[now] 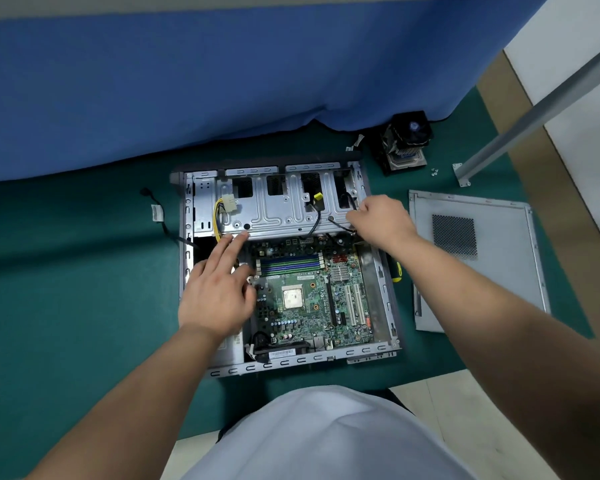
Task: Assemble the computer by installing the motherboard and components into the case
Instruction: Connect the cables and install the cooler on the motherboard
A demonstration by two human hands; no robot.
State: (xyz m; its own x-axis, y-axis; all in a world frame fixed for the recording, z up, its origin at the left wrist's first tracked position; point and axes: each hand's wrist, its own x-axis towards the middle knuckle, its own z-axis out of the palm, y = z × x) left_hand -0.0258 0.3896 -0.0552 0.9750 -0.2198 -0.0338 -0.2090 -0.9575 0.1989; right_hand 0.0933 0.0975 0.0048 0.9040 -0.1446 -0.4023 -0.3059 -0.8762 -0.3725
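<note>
An open computer case (381, 292) is lying flat on a green mat (84, 306), with the motherboard (312, 306) sitting inside its lower half and a metal drive cage (274, 206) spanning the upper half. The left hand (215, 296) is reaching in at the board's 9 o'clock edge — fingers straight and spread, gripping nothing, with the fingertips touching the lower lip of the cage. The right hand (381, 220) is working at the case's 2 o'clock corner, its fingers curling around thin black cables (340, 225) coming off the cage. A yellow-tipped cable (317, 202) is hanging over the cage at 12 o'clock. Outside the case, a CPU cooler (404, 142) is standing at 1 o'clock, and the detached side panel (475, 258) is lying at 3 o'clock — a yellow-handled screwdriver (397, 271) is resting between panel and case.
</note>
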